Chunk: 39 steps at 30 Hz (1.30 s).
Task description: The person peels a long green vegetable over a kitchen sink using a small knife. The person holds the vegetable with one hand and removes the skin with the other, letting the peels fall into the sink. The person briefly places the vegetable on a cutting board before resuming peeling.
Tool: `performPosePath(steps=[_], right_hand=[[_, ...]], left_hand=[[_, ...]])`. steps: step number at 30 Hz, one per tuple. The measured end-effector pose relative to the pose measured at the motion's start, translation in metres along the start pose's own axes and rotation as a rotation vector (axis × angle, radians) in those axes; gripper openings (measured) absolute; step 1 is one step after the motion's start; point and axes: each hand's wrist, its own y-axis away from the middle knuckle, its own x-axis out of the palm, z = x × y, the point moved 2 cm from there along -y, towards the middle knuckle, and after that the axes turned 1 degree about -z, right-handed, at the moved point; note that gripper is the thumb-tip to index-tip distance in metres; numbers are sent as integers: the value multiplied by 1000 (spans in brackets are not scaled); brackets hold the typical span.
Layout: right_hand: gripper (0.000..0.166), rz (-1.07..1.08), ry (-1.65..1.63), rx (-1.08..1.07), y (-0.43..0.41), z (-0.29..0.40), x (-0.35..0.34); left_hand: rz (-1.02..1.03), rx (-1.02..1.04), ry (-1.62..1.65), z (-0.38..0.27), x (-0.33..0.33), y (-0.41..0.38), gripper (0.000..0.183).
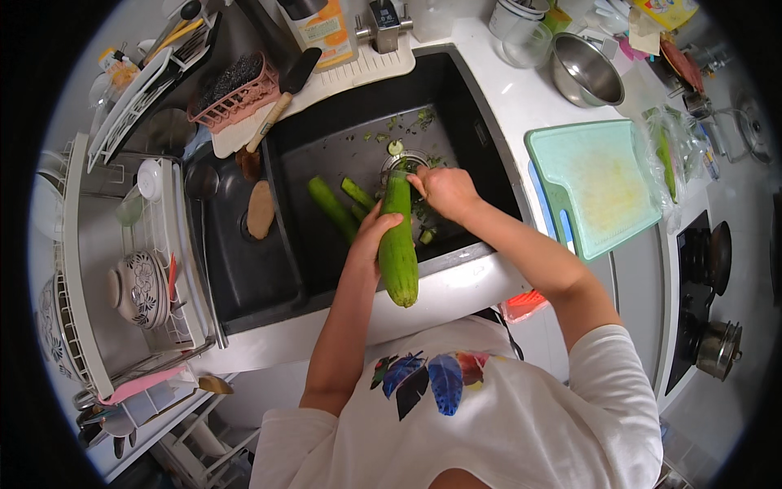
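Note:
My left hand (pixel 374 235) grips a long green gourd (pixel 400 250) around its middle, its near end over the front edge of the black sink (pixel 287 226). At the gourd's far end, my right hand (pixel 449 191) is closed around something mostly hidden, perhaps a peeler or knife, with a thin edge across the gourd. Left of the gourd, another long green gourd (pixel 332 206) and a shorter green piece (pixel 357 191) lie in the basin. A pale round slice (pixel 395 147) rests by the drain strainer (pixel 386 164), with green scraps around it.
A green cutting board (pixel 602 183) lies on the right counter, below a steel bowl (pixel 586 70). A small side basin holds a ladle (pixel 201 182) and a tan oval object (pixel 261 209). The dish rack (pixel 79 244) stands left; the faucet (pixel 385 27) is behind the sink.

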Motion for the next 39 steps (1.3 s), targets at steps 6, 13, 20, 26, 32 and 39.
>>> performPosePath(steps=[6,13,20,26,32,39], right_hand=[[39,-17,-110,83,-10,-14,2],[35,-3,-241,48,6,13,-25],[32,-62,-107,-189,26,30,-31],[35,-61,35,-56,-2,-9,-11],[39,37,-35,183,-12,-27,2],[38,-40,-250,180,-1,-4,-14]], left_hand=[[38,-10,-33,2,-8,-4,65],[22,97,-38,-9,5,-11,69],[40,32,-91,-6,-3,-15,70],[62,-2,-39,-9,3,-4,74],[96,-31,-77,0,4,0,77],[85,-29,-68,-9,4,-10,70]])
